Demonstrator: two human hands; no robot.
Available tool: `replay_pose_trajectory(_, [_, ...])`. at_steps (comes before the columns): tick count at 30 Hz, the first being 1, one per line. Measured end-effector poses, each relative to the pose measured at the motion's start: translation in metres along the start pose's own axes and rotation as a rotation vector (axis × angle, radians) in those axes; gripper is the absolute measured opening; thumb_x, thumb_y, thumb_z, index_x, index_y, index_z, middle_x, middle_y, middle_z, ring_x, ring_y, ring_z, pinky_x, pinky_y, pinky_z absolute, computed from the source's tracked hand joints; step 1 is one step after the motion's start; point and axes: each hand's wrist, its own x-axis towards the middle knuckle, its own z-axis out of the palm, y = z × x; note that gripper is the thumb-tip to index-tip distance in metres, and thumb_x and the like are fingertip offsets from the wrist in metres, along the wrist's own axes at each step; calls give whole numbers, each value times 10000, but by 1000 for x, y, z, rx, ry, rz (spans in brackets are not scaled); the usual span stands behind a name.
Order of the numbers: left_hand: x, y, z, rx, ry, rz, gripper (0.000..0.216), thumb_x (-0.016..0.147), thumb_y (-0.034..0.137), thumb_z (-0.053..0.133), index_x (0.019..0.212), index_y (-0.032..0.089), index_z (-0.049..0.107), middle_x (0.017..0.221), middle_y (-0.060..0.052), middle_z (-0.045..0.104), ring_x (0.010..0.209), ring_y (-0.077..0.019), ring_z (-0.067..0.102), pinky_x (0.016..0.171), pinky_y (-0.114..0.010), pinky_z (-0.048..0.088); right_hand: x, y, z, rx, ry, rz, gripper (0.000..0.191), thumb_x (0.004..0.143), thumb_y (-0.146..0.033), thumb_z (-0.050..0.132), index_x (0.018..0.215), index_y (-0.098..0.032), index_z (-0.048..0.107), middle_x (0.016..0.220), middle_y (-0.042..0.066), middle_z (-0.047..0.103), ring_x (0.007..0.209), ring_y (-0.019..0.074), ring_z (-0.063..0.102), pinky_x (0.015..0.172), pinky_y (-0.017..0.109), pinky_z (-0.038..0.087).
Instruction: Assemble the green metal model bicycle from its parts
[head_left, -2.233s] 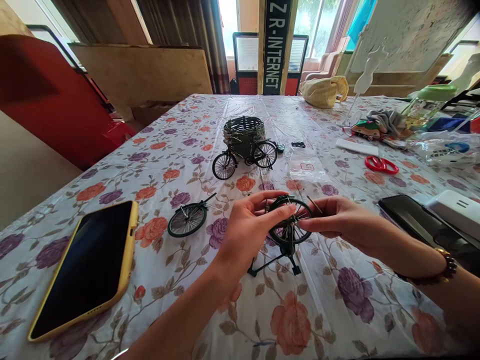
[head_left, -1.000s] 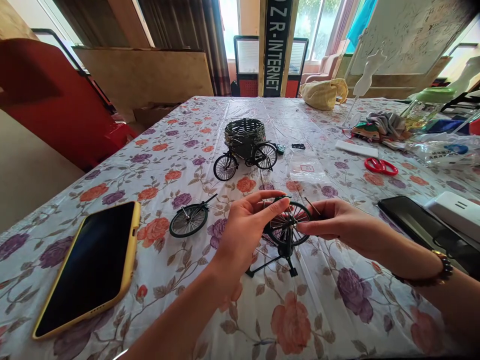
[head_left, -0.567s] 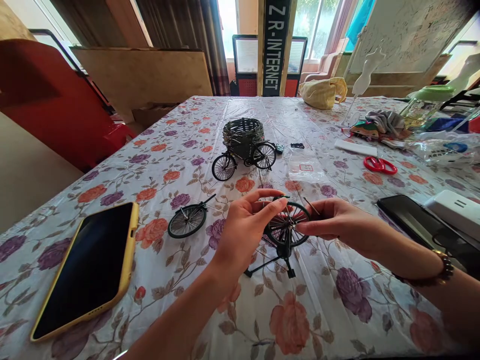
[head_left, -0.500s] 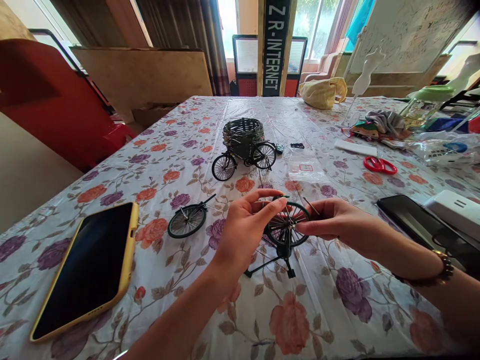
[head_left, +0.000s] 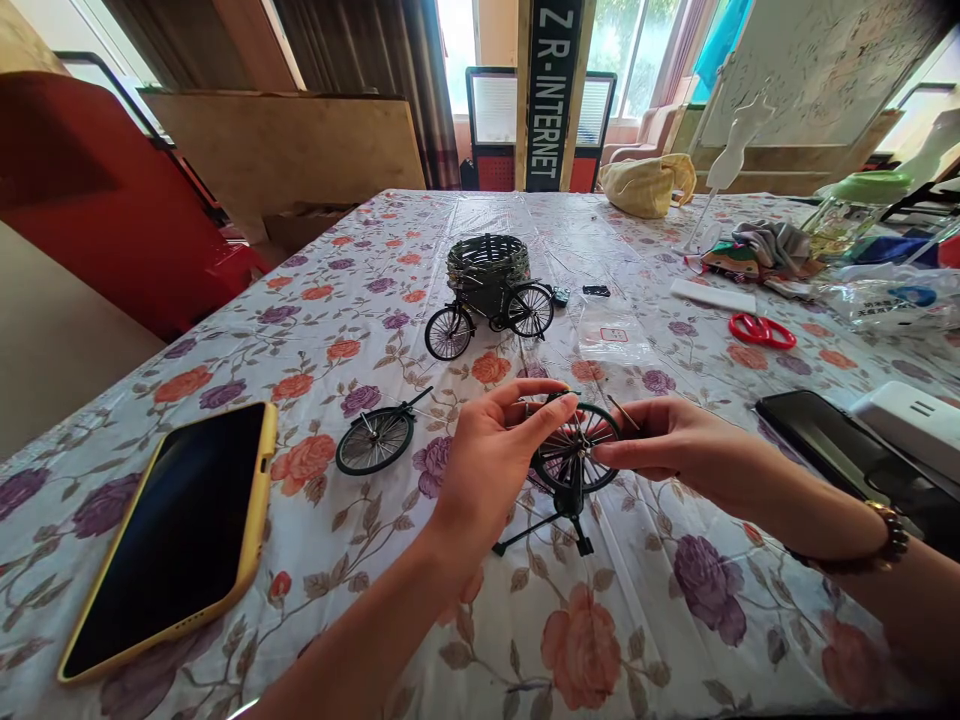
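A small black model bicycle part, a spoked wheel on a frame with a kickstand, stands on the floral tablecloth at the centre. My left hand pinches the top of the wheel with thumb and forefinger. My right hand grips the wheel's right side at the hub, with a thin metal rod sticking up past the fingers. A loose front wheel with fork lies to the left. A complete model bicycle stands farther back.
A yellow-cased phone lies at the near left. A dark woven basket sits behind the complete bicycle. Red scissors, a black phone, a white box and a clear plastic bag lie to the right.
My left forefinger has slid from the wheel's front face up to its top rim. The wheel part has tipped slightly. Both hands have otherwise stayed in place.
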Motion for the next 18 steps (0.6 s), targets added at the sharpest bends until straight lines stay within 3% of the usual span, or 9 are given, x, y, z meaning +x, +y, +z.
replay_pose_trajectory(8, [-1,-2,1,-7,19,-9,228,689,316,647,868,178,614,666,1,661,596,-98,608,513,-148,450,1,2,-1,12,-7,0,277,596,-349,715,751,-146,608,547,-61,447,452,24,289,424,218,179])
replay_pose_trajectory(18, [0,1,2,-1,51,-28,176,691,273,643,843,185,629,638,3,661,423,-56,528,410,-141,415,-1,-1,1,-7,-18,0,277,615,-344,705,773,-142,602,566,-60,436,466,25,285,428,218,176])
